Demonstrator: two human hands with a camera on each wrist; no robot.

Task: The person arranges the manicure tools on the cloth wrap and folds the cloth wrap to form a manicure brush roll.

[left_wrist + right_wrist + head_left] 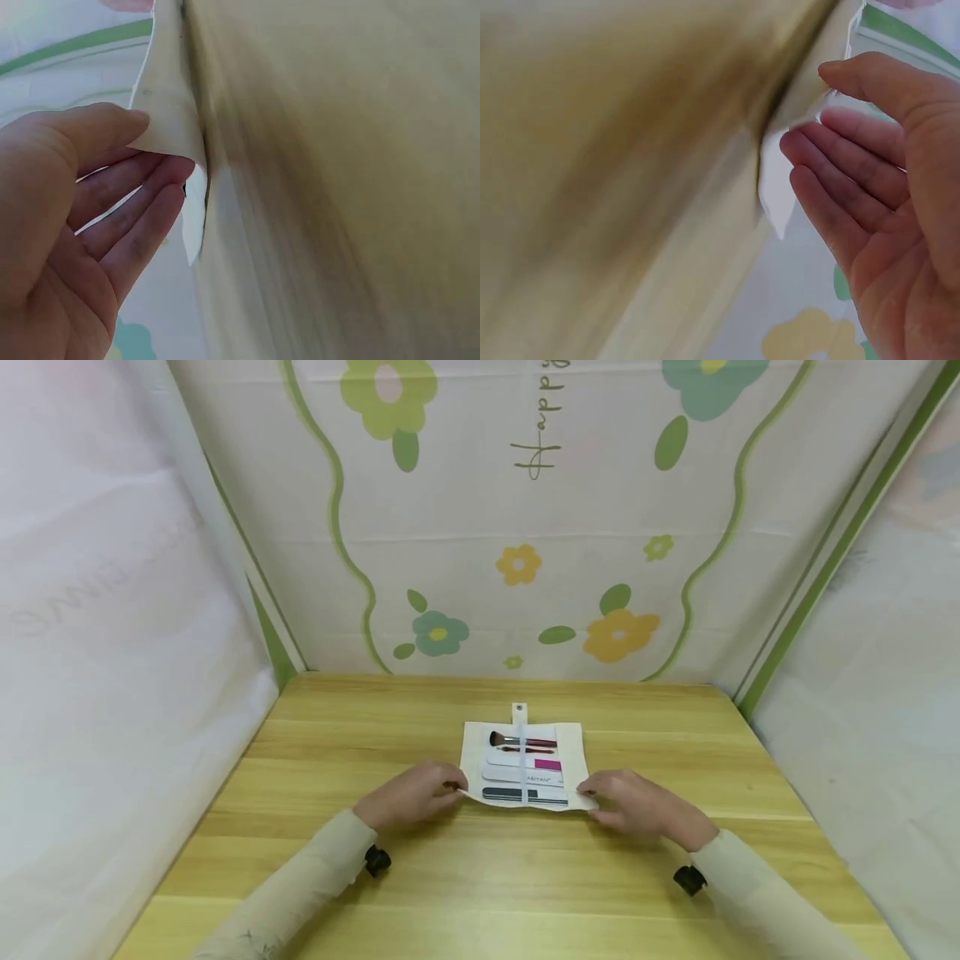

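Note:
A cream fold-out nail tool case (573, 747) lies opened out on the table, its near edge lifted a little. My left hand (412, 795) pinches the near left corner between thumb and fingers; the left wrist view shows the case's edge (171, 112) bent there. At the near right corner my right hand (641, 806) pinches the edge (814, 90) likewise. Inside lie a fan brush (498, 739), a thin red-handled tool (536, 751), a white-and-magenta file (547, 765), a white file (501, 774) and a dark file (501, 793), all crossed by a pale band (523, 781).
A tab with a snap (519, 712) sticks out from the case's far edge. The wooden table (525, 893) ends at a flower-printed cloth (465, 560) behind, with cloth walls at left and right. Each wrist carries a black camera mount (377, 860).

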